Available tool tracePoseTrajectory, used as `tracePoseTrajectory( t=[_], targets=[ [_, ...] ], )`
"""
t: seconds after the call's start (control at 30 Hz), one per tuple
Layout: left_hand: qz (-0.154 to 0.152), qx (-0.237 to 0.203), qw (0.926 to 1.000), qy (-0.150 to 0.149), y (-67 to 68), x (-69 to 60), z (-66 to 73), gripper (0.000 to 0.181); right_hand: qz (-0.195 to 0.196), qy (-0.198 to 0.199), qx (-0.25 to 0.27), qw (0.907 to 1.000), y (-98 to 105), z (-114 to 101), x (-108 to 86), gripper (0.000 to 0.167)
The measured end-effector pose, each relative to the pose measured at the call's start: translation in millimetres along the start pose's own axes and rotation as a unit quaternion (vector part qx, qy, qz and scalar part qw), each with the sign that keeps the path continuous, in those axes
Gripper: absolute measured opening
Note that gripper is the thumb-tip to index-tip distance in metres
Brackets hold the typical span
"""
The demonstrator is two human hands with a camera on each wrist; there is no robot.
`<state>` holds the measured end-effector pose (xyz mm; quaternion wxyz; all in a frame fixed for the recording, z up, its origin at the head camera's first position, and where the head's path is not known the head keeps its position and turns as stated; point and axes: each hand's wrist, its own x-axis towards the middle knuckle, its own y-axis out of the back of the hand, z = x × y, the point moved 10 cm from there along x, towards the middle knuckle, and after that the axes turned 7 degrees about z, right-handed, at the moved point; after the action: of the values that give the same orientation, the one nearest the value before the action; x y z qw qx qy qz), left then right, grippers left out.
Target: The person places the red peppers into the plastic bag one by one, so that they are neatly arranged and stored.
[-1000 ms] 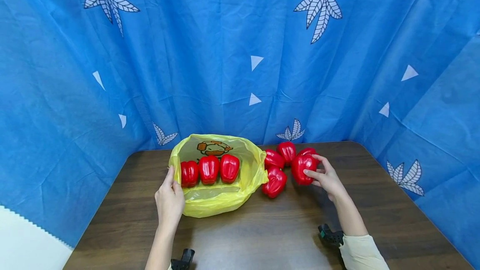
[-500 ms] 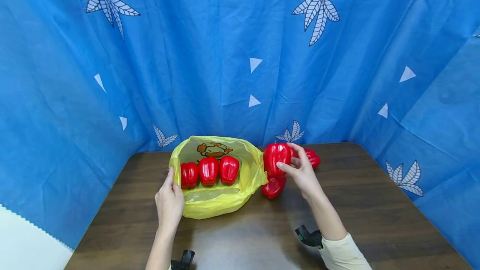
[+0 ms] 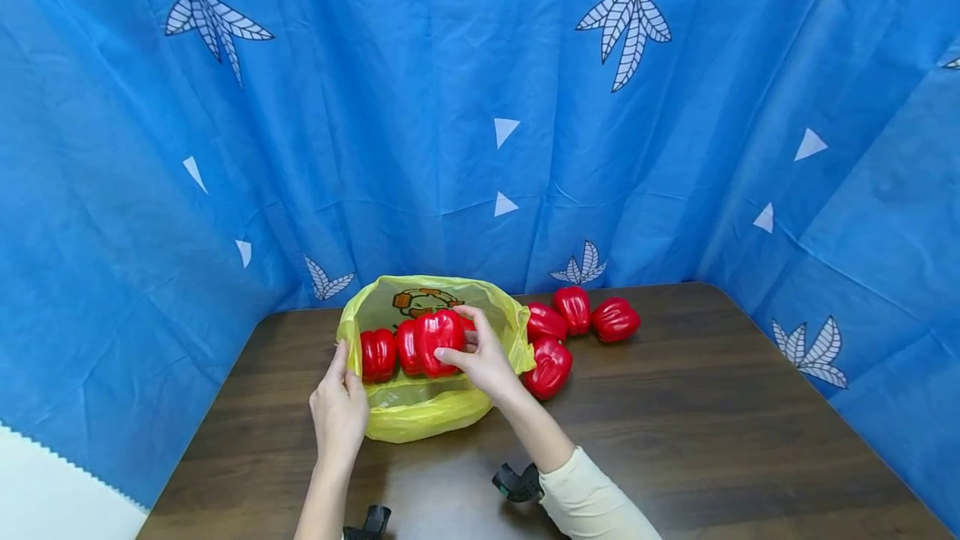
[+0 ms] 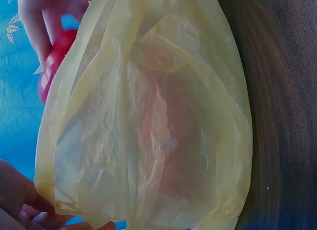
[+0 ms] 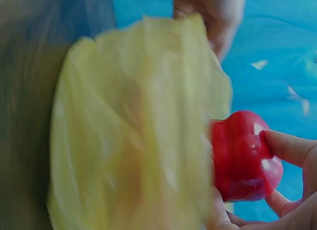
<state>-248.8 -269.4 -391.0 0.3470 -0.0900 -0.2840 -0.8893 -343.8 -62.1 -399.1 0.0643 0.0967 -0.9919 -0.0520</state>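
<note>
My right hand grips a red bell pepper over the mouth of a yellow plastic bag. In the right wrist view that bell pepper sits between thumb and fingers beside the bag's edge. My left hand pinches the left rim of the bag, its thumb on the outside. Several red bell peppers lie inside, among them one at the left; the others are partly covered by the held one. In the left wrist view the translucent bag fills most of the picture, its contents showing only dimly.
Right of the bag, several more red bell peppers lie on the dark wooden table, one of them farthest right. A blue patterned curtain stands behind the table and along both sides. A white surface shows at lower left.
My right hand has picked up a bell pepper from the group at the right and carried it left over the open bag. The left hand has stayed on the rim.
</note>
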Motion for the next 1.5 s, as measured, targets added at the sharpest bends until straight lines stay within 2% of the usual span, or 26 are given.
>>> tracePoseTrajectory(
  t=[0.13,0.3,0.53,0.67,0.97,1.17,1.37,1.5],
  targets=[
    [0.001,-0.002,1.0,0.005,-0.4,-0.9,-1.1,0.052,-0.009,-0.017,-0.046,0.9987,-28.2,13.0,-0.4,0.064],
    [-0.004,0.0,0.9999,0.014,-2.4,-1.6,-1.1,0.053,-0.03,-0.028,-0.08,0.9959,-52.3,25.6,-3.8,0.063],
    [-0.019,0.001,0.9997,0.015,-6.8,-3.3,1.5,0.055,-0.062,-0.03,-0.118,0.9906,-69.4,41.0,-11.8,0.064],
    [-0.012,0.003,0.9999,0.002,-6.1,-2.7,3.5,0.054,-0.07,-0.023,-0.143,0.9869,-75.5,47.6,-14.2,0.061],
    [-0.019,-0.001,0.9998,0.007,-6.8,-2.8,2.4,0.053,-0.084,-0.022,-0.18,0.9797,-82.2,48.9,-20.6,0.054],
    [-0.015,-0.004,0.9999,0.005,-5.8,-2.4,0.9,0.053,-0.091,-0.028,-0.201,0.9749,-83.5,49.1,-23.0,0.056],
    [-0.017,-0.004,0.9998,0.007,-6.4,-2.3,-1.1,0.054,-0.078,0.01,-0.207,0.9752,-76.6,31.0,-20.6,0.06],
    [-0.02,-0.005,0.9997,0.009,-7.5,-2.5,-1.6,0.055,-0.075,0.032,-0.188,0.9789,-67.5,12.9,-21.4,0.061]
  ],
)
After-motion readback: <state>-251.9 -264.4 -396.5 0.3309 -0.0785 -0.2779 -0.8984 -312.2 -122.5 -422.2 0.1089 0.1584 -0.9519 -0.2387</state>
